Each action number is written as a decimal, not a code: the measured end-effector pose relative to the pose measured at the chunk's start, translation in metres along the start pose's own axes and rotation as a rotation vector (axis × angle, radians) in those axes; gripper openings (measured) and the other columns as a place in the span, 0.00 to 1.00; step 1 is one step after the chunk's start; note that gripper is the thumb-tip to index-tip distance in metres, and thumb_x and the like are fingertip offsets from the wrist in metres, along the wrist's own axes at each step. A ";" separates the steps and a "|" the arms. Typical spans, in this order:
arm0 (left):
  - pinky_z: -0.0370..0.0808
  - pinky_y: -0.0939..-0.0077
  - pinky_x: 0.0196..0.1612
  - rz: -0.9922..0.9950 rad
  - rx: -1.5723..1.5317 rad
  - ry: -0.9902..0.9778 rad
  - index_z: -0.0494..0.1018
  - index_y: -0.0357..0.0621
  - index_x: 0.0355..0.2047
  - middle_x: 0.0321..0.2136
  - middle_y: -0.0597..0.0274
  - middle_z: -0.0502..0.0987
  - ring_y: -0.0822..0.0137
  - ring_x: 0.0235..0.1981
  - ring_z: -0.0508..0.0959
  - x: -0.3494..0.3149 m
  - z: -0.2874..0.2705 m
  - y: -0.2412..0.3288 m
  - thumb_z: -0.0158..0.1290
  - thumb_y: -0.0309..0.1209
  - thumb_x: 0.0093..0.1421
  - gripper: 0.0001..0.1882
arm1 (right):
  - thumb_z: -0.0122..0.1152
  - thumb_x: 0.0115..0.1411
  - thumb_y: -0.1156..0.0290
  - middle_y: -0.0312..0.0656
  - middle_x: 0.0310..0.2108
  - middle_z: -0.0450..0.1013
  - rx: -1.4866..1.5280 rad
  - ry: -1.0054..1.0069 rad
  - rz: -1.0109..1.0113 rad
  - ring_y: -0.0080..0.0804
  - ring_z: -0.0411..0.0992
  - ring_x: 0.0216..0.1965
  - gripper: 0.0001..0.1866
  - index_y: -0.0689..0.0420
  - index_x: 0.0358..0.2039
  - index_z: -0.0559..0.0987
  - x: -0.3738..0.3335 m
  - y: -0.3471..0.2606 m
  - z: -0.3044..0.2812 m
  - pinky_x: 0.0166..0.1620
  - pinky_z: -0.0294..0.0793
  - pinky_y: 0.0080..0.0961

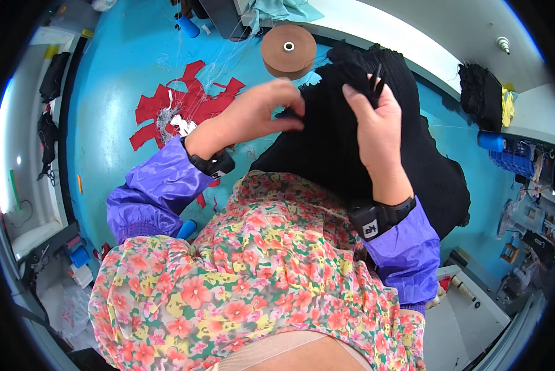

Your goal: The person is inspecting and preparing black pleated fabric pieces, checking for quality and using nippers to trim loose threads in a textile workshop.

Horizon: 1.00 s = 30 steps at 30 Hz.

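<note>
1. Cloth (426, 161), black and finely ribbed, is spread in a loose heap on the blue table (107, 123), right of the middle, with its near edge by the wearer's floral garment (246, 266).
2. Right hand (379, 127): thumb and fingers are closed together on gathered folds at the cloth's far part. A slim dark tool (377, 77) stands among the fingertips; its exact kind is unclear.
3. Left hand (252, 111): it is at the cloth's left edge, blurred, with fingers curled and a gap between them and the thumb. Something dark shows in that gap; I cannot tell whether it is gripped.
4. A broad brown roll (288, 59) stands on the far side, between the hands and just beyond the cloth.
5. Red fabric pieces (194, 93) lie to the left, with tangled white thread (181, 125) on them.
6. A blue spool (491, 141) sits at the far right, near a black bundle (480, 96) and yellow cloth (508, 106).
</note>
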<state>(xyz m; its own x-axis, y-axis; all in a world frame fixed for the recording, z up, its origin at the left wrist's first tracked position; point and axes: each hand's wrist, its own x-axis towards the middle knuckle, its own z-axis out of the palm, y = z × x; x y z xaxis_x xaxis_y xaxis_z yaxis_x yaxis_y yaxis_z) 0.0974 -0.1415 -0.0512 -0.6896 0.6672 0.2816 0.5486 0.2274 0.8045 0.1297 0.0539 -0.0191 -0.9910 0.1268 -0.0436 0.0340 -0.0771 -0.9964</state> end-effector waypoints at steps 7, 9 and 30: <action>0.71 0.67 0.39 -0.054 0.252 -0.199 0.72 0.45 0.32 0.32 0.60 0.71 0.57 0.37 0.72 -0.020 0.014 -0.027 0.56 0.24 0.46 0.11 | 0.55 0.56 0.76 0.33 0.31 0.73 0.090 -0.011 0.015 0.14 0.68 0.32 0.07 0.61 0.36 0.74 0.000 -0.006 -0.005 0.37 0.67 0.14; 0.71 0.67 0.39 -0.047 0.270 -0.198 0.72 0.45 0.32 0.32 0.60 0.72 0.57 0.37 0.72 -0.020 0.015 -0.028 0.56 0.24 0.46 0.11 | 0.56 0.56 0.76 0.33 0.32 0.73 0.077 -0.019 0.008 0.15 0.68 0.32 0.07 0.61 0.36 0.74 0.000 -0.004 -0.006 0.37 0.67 0.14; 0.71 0.76 0.37 0.160 0.041 0.183 0.72 0.40 0.30 0.31 0.60 0.73 0.66 0.34 0.74 0.035 -0.007 0.015 0.53 0.16 0.48 0.09 | 0.60 0.51 0.72 0.38 0.27 0.71 -0.256 -0.186 -0.104 0.20 0.67 0.31 0.14 0.64 0.37 0.71 -0.007 0.014 0.012 0.34 0.68 0.18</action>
<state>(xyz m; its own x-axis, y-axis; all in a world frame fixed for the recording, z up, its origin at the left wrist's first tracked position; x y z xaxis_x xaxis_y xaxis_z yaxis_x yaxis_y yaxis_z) 0.0783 -0.1198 -0.0262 -0.6647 0.5580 0.4968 0.6739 0.1607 0.7211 0.1357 0.0396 -0.0318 -0.9967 -0.0640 0.0498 -0.0607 0.1811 -0.9816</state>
